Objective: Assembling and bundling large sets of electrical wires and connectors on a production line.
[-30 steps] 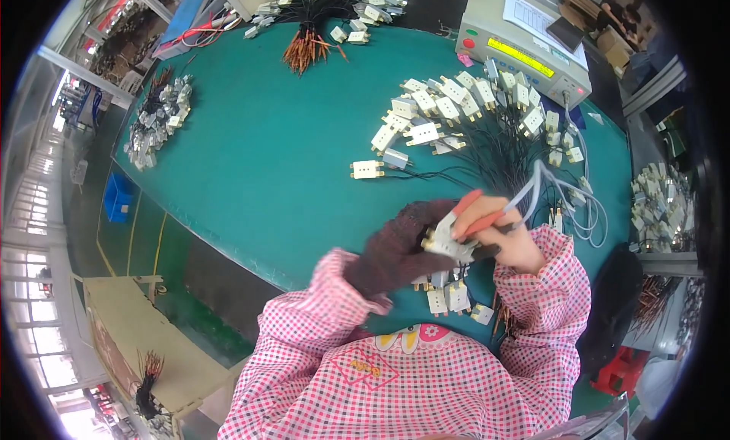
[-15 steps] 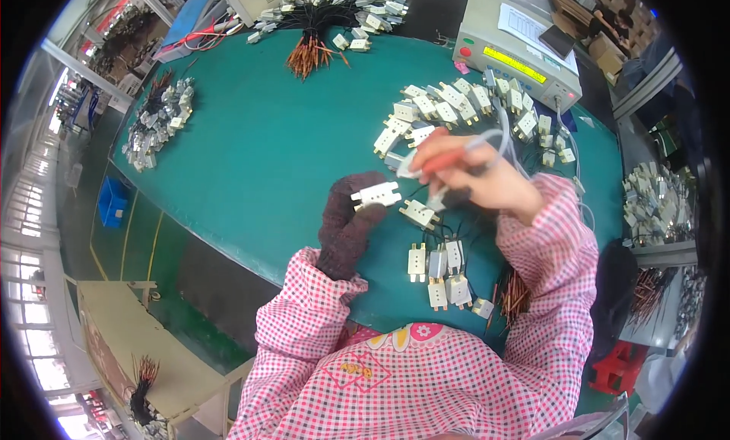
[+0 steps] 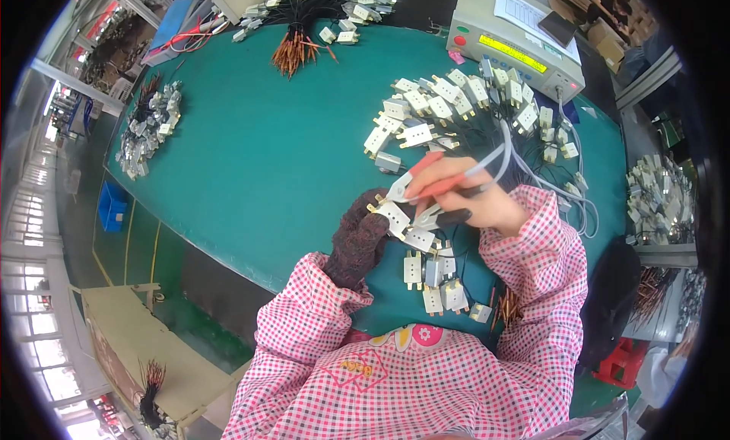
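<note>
White rectangular plastic plugs (image 3: 432,273) lie nearest on the green desk (image 3: 258,136). Beyond, the dark-gloved left hand (image 3: 359,235) pinches in its grip a white brass-pronged block (image 3: 394,219); the right hand's (image 3: 462,195) grip holds a red-handled clip (image 3: 439,187) beside it. Farther stands a boxy beige tester (image 3: 513,52).

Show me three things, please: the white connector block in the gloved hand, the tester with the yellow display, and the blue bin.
White connector block (image 3: 394,219): head view, middle of its flat face.
Tester (image 3: 512,54): head view, yellow display on its front.
Blue bin (image 3: 112,207): head view, its side.
</note>
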A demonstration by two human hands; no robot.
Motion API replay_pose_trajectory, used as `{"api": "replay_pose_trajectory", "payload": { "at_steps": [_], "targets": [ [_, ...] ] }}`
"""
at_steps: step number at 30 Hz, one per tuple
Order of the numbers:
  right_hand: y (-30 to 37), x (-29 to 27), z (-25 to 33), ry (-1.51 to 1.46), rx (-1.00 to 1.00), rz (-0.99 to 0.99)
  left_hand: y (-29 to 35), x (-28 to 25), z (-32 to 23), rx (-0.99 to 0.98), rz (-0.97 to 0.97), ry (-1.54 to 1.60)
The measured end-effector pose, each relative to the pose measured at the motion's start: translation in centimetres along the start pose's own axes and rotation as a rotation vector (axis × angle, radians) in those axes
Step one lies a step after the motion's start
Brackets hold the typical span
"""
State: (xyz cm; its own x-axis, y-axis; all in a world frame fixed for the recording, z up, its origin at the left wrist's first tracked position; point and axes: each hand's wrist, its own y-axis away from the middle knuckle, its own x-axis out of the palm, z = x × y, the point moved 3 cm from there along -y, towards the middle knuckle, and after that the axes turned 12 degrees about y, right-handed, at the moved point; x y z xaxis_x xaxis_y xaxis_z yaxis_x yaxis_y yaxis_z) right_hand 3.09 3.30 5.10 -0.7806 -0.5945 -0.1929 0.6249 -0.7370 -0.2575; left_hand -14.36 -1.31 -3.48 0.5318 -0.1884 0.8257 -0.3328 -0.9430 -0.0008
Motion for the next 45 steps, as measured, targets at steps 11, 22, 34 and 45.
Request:
{"api": "replay_pose_trajectory", "payload": {
  "at_steps": [11, 22, 34, 45],
  "targets": [
    [-0.5, -0.7, -0.2, 0.119, -0.028, 0.014, -0.4, -0.6, 0.1, -0.048, 0.001, -0.049],
    [0.7, 1.2, 0.3, 0.168, -0.017, -0.065, 0.3, -1.3, 1.4, 0.010, -0.032, -0.243],
    [1.3, -3.3, -2.0, -0.315, -0.182, -0.244, -3.3, 3.0, -4.6, -0.092, -0.041, -0.888],
    [1.1, -4.4, -3.3, -0.175, 0.083, -0.289, -4.8, 2.3, -3.7, -0.229, -0.139, -1.740]
  ]
}}
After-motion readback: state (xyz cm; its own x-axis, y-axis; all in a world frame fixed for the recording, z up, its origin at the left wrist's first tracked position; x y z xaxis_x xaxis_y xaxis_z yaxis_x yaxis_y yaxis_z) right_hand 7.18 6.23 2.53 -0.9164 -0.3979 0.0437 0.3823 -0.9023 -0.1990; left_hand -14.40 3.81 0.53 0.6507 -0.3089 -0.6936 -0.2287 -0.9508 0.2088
